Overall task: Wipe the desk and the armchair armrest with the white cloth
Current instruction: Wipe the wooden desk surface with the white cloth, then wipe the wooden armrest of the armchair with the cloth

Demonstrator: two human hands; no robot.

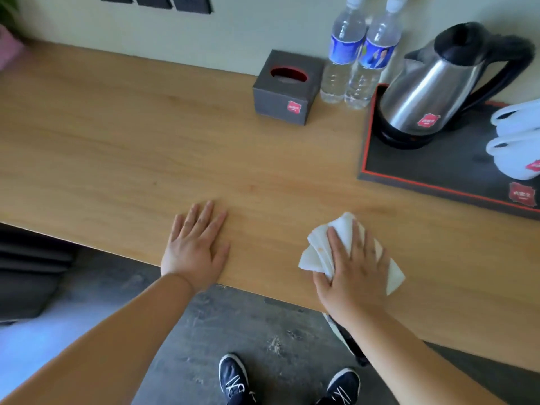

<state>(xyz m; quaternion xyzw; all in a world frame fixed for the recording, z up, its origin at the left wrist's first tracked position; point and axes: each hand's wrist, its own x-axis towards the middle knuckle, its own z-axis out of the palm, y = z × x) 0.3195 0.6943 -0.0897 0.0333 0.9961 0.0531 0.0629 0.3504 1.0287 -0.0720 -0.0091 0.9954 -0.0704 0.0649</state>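
Left hand [196, 247]: flat, palm down, fingers spread on the desk [117, 147] near its front edge, holding nothing. Right hand [352, 267]: palm down, pressing the white cloth [317, 252] against the desk, fingers extended over it. Cloth: crumpled, folded in loose layers, faint yellowish stain on the left fold; corners stick out left and right of the hand. Further back: grey tissue box [285, 89], two water bottles [355, 54], kettle [432, 86] on a black tray [423, 176].
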